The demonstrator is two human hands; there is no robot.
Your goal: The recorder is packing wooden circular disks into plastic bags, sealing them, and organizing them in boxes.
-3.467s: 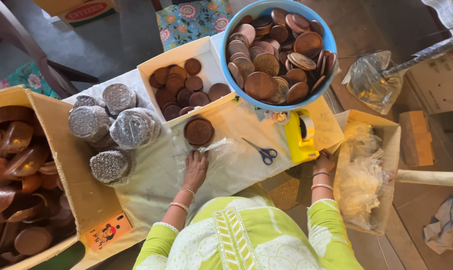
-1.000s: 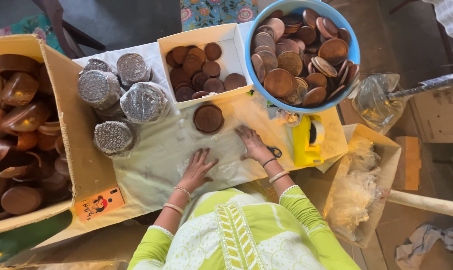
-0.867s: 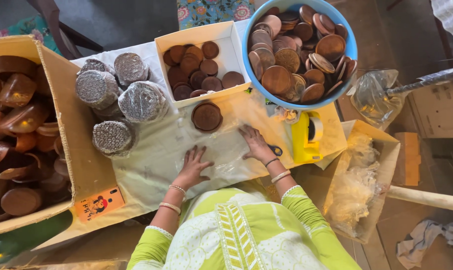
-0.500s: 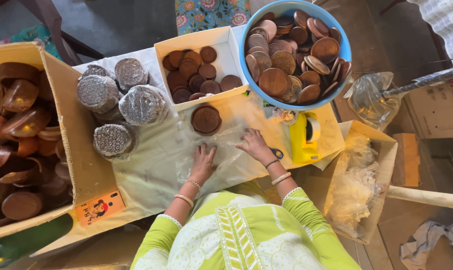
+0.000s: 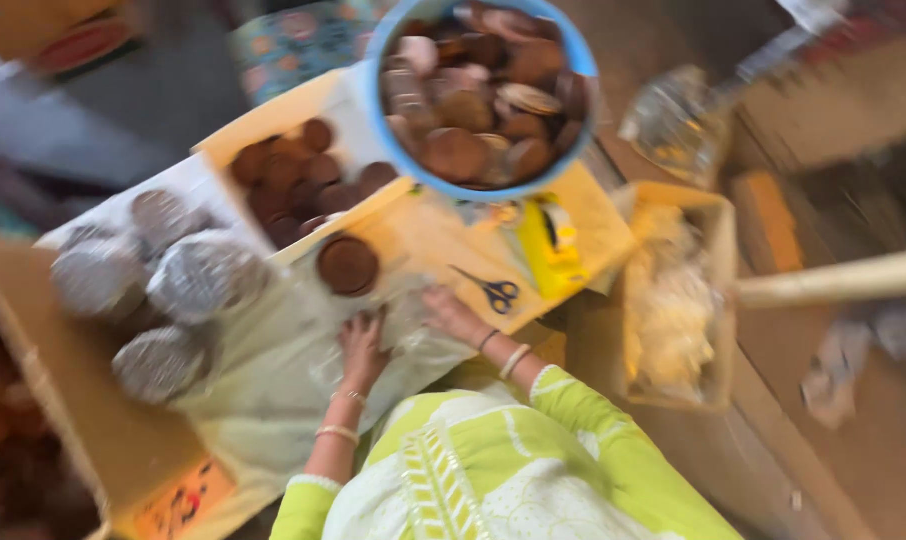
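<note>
Frame blurred. Both hands flat on the clear plastic sheet on the table: left hand palm down, fingers spread; right hand just beside it, fingers extended, gripping nothing. Brown disc sits on the sheet just beyond the left hand. Scissors right of the right hand. Blue bowl of discs far centre; foil-wrapped stacks left.

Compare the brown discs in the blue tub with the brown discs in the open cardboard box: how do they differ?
The discs in the blue tub lie heaped, tilted and overlapping; those in the cardboard box lie flatter. The tub's discs look larger and mixed in shade; the box's look smaller and evenly dark. The tub is round, the box rectangular. Both hold round brown discs.
</note>
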